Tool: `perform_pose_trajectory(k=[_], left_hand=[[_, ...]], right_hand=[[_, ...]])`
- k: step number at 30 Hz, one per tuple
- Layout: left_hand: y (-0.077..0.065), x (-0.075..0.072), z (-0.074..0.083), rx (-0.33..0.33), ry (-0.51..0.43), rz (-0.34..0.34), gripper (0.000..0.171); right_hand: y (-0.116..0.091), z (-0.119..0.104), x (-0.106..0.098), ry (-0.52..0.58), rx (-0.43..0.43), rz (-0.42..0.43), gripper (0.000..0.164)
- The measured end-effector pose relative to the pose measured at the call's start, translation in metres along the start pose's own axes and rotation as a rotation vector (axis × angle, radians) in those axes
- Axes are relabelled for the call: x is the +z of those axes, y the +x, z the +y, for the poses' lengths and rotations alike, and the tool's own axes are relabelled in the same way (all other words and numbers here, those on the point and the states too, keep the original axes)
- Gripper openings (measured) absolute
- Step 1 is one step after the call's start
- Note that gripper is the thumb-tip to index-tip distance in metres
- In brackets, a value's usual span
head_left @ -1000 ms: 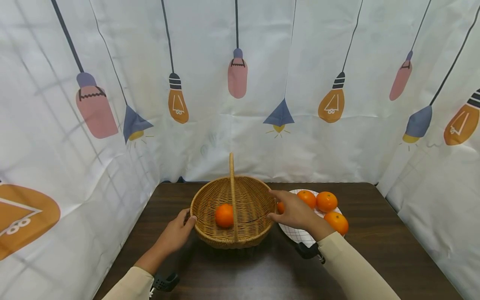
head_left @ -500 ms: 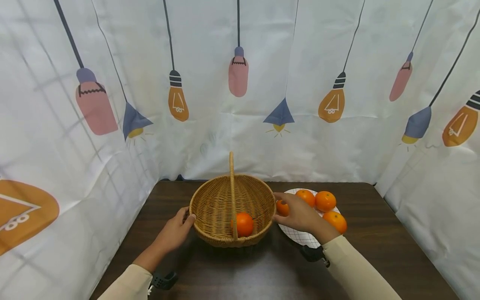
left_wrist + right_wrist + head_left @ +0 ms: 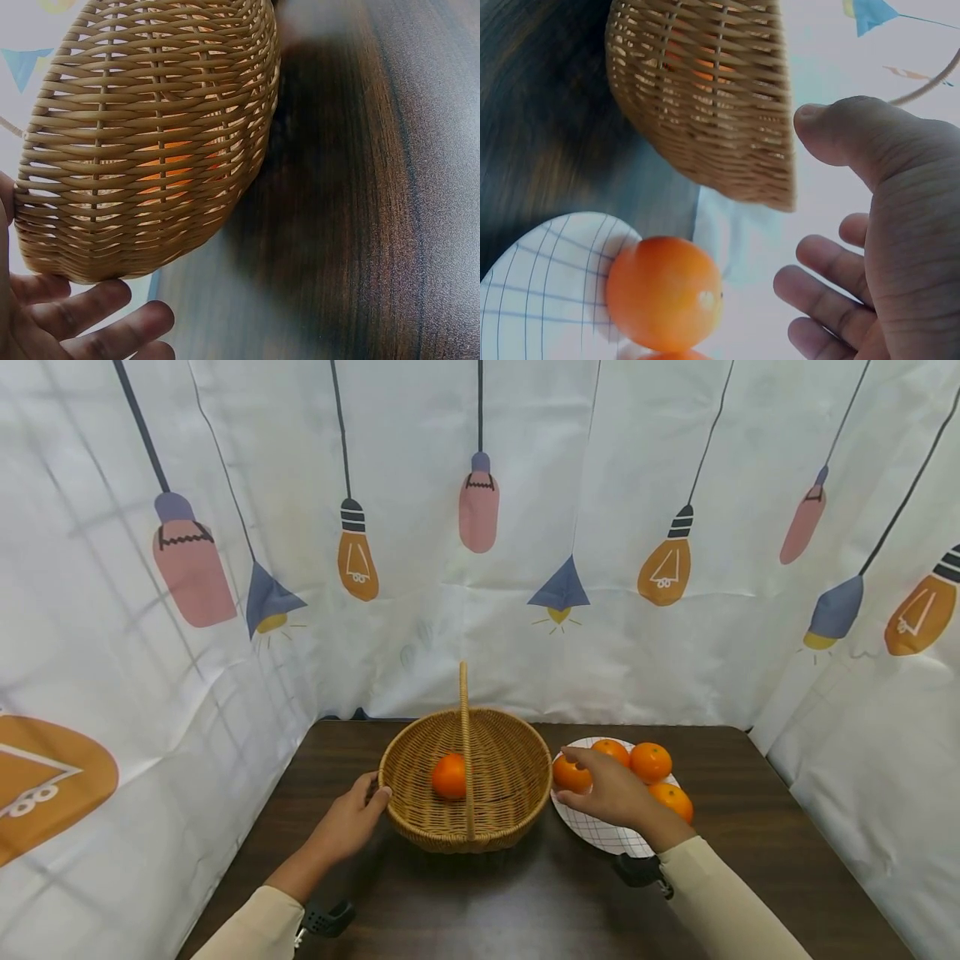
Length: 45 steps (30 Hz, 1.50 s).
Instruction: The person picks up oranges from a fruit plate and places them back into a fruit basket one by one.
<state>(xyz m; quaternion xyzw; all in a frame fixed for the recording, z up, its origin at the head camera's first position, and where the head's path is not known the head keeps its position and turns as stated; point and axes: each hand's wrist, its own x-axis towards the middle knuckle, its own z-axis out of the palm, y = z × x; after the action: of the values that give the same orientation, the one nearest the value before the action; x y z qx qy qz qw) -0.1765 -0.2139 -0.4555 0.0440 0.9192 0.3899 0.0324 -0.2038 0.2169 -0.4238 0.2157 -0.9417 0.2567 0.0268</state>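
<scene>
Between your hands sits the basket [image 3: 442,842], gripped at its rim by your left hand [image 3: 348,824]; your right hand [image 3: 618,793], empty, fingers parted, hovers beside one orange [image 3: 568,774].

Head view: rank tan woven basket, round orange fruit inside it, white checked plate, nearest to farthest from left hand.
1. Tan woven basket: left side at the left hand.
2. Round orange fruit: inside the basket, left of centre.
3. White checked plate: right of the basket.
</scene>
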Motion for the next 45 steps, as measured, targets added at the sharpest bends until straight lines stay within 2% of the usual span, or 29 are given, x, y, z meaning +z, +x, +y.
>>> perform_pose_trajectory(k=[4, 13, 25, 33, 45], left_hand=[[0.0, 0.0, 0.0, 0.004, -0.002, 0.0, 0.061], [0.0, 0.001, 0.0, 0.013, -0.004, 0.007, 0.061], [-0.002, 0.001, -0.001, 0.01, -0.009, 0.012, 0.062], [-0.002, 0.002, 0.0, 0.015, -0.006, 0.019, 0.061], [-0.004, 0.002, -0.002, 0.0, -0.012, 0.017, 0.063]], right_hand=[[-0.005, 0.005, -0.003, -0.003, -0.029, 0.015, 0.073], [-0.016, 0.02, -0.006, 0.018, -0.036, 0.023, 0.074], [-0.029, 0.034, -0.01, -0.015, 0.01, 0.03, 0.079], [-0.036, 0.039, -0.015, -0.062, 0.054, 0.036, 0.075], [-0.047, 0.059, -0.021, -0.079, 0.05, 0.029, 0.078]])
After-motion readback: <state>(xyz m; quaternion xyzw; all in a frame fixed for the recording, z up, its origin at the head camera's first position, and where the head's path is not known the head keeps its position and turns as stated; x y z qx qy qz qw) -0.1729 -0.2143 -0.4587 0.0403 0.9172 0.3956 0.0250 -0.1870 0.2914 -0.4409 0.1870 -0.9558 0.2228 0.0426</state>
